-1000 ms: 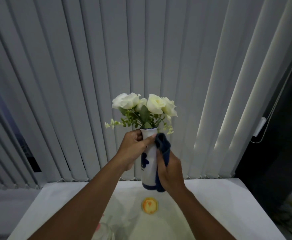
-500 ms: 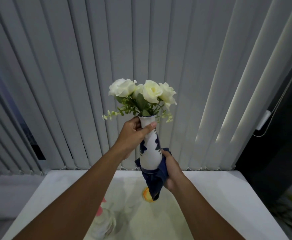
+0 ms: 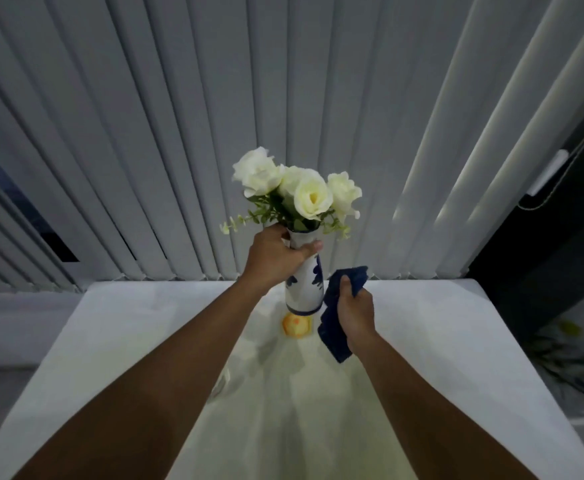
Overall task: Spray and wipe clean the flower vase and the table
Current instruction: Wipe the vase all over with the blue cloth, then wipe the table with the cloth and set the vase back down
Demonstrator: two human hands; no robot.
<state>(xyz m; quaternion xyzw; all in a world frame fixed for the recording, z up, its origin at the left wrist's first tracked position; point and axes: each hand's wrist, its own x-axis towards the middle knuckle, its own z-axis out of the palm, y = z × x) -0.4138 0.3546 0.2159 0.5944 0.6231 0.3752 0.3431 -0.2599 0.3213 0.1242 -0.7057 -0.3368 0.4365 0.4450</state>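
In the head view, the step in hand looks like the wiping of the vase (image 3: 303, 285), and it seems close to done or paused: the vase is lifted clear of the table (image 3: 456, 341), tilted a little to the left at its top, and the cloth (image 3: 335, 320) is just beside its lower body, not clearly pressed on it. Whether cloth and vase touch at the edge I cannot tell.

The left hand (image 3: 273, 259) is wrapped tight round the neck of the vase, just under the rim, with the thumb lying across the front and the other fingers curled behind. The white flowers (image 3: 297, 188) stand above that fist. The right hand (image 3: 354, 311) is closed into a loose fist round the dark blue cloth, which is bunched in the palm, with one end sticking up above the knuckles and the other hanging down below the wrist.

Under the vase, on the table, a small round yellow thing (image 3: 296, 326) lies near where the vase would stand; what it is I cannot make out. No spray bottle shows clearly.

The next move, as I judge it, calls either for bringing the cloth back against the vase for another pass, or for setting the vase down upright and turning to the table top. Setting it down needs a steady left grip, since the flowers make it top-heavy.
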